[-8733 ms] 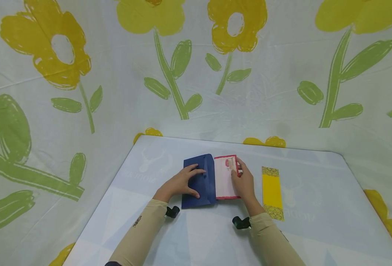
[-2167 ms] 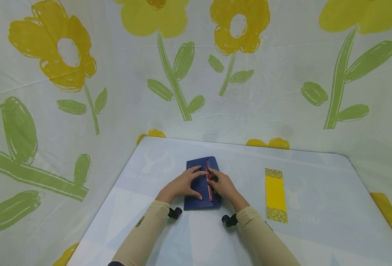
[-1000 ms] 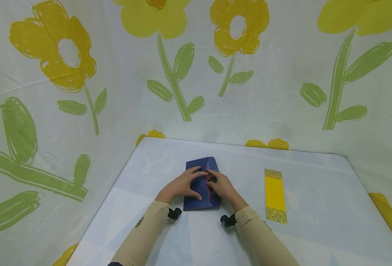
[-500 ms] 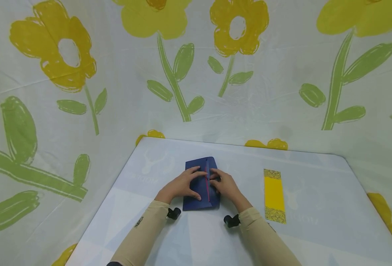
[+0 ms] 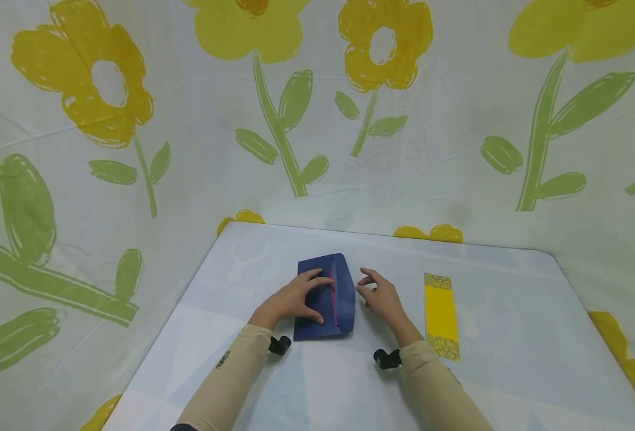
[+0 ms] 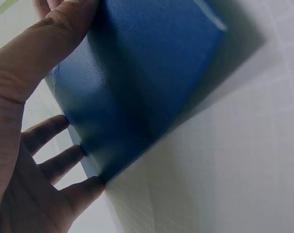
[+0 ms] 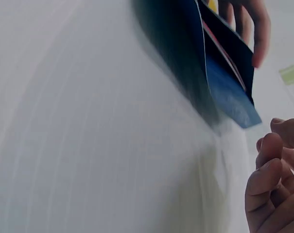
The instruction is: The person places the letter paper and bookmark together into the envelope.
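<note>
A dark blue envelope (image 5: 344, 299) has its flap turned out to the right. A thin red edge of a card (image 5: 333, 296) shows in its mouth; the rest of the card is hidden inside. My left hand (image 5: 292, 298) holds the envelope, its thumb and fingers spread over the face. In the left wrist view, the thumb lies across the blue paper (image 6: 132, 73) and several fingertips meet one edge. My right hand (image 5: 382, 297) is just right of the flap, apart from it, fingers loosely bent around nothing. The right wrist view shows the card (image 7: 224, 48) within the gaping envelope.
A yellow paper strip (image 5: 440, 314) with patterned gold ends lies flat to the right of my right hand. The pale table (image 5: 511, 335) meets a flower-printed cloth (image 5: 431, 149) at the back and sides.
The white, red-bordered card was outside the envelope and has gone into it, leaving only a red edge showing. My right hand has let go and moved right; the left hand stays.
</note>
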Demonstrator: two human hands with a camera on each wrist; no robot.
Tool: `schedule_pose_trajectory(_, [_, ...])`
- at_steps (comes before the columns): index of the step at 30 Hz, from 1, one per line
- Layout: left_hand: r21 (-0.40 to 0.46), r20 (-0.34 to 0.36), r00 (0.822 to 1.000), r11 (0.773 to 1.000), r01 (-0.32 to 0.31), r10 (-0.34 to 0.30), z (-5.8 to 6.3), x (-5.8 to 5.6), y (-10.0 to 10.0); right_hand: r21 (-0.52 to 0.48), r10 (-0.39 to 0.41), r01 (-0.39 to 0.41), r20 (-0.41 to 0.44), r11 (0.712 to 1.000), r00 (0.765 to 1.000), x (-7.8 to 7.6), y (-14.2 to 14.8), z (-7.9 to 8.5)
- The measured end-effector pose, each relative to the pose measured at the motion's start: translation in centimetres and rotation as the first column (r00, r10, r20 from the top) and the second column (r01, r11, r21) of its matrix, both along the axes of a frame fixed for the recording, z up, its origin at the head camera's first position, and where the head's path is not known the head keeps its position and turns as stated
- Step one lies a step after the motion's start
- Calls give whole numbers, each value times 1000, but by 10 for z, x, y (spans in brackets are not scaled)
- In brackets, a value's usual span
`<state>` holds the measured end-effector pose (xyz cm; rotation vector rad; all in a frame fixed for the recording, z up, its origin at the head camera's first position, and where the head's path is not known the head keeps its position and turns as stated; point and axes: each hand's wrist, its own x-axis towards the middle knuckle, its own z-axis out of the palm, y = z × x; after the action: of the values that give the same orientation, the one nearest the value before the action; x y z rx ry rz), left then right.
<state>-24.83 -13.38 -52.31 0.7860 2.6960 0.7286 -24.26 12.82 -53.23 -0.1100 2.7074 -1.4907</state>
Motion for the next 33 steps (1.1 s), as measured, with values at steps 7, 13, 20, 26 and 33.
schedule_pose_trajectory(7, [1, -6, 1000, 1000, 2, -2, -2, -1, 0, 46, -47, 46, 38, 998, 998, 0, 14, -1])
schedule_pose_trajectory(13, [1, 1, 1000, 1000, 2, -2, -2, -1, 0, 55, -76, 72, 75, 996, 994, 1, 22, 0])
schedule_pose_trajectory(20, [13, 3, 1000, 1000, 5, -5, 0, -1, -1, 59, -104, 100, 84, 993, 991, 2, 34, -2])
schedule_pose_trajectory(26, [21, 6, 1000, 1000, 2, -2, 0, -2, -2, 55, -134, 129, 105, 990, 985, 3, 44, 1])
schedule_pose_trajectory(33, [30, 15, 1000, 1000, -3, 2, 1, 0, -1, 65, -162, 156, 109, 986, 981, 6, 56, 1])
